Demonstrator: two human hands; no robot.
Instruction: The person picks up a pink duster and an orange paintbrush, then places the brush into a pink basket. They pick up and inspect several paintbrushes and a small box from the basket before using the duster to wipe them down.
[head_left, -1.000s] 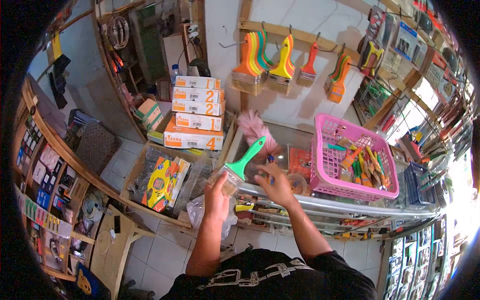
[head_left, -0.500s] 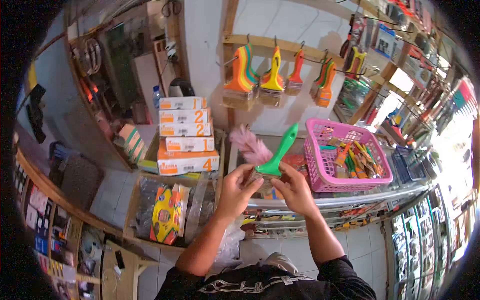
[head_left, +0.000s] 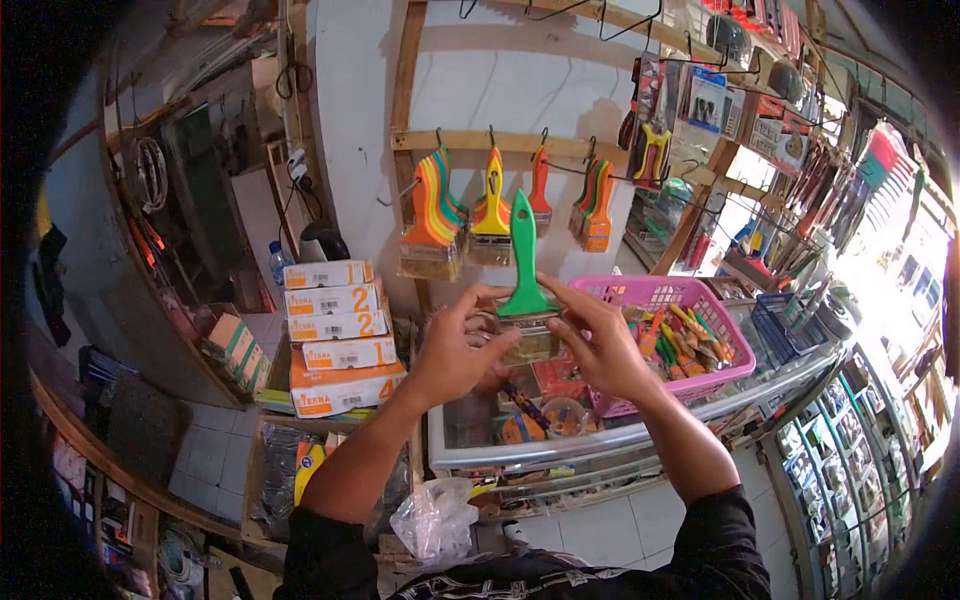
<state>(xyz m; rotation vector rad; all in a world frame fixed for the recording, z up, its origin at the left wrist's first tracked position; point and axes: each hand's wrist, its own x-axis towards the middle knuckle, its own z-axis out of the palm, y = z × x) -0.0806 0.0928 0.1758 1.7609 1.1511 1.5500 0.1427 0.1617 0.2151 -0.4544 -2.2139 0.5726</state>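
A green-handled paintbrush (head_left: 525, 262) stands upright, handle up, between my two hands at the centre. My left hand (head_left: 458, 345) is closed on the left side of its wrapped bristle end, and my right hand (head_left: 603, 340) grips the right side. Behind, orange brushes (head_left: 432, 220), yellow brushes (head_left: 492, 200), a red brush (head_left: 540, 185) and more orange brushes (head_left: 598, 205) hang from hooks on a wooden rail. A pink basket (head_left: 745, 362) holding several colourful brushes sits right of my right hand.
Stacked orange and white boxes (head_left: 345, 355) stand at the left. The glass counter (head_left: 470, 455) lies below my hands with small items in it. A clear plastic bag (head_left: 435, 520) is near its front edge. Packaged tools (head_left: 705, 100) hang at the upper right.
The view has tilted up and shifted right. My hands have raised the green brush toward the hanging brushes, and its handle has turned from leaning right to nearly upright.
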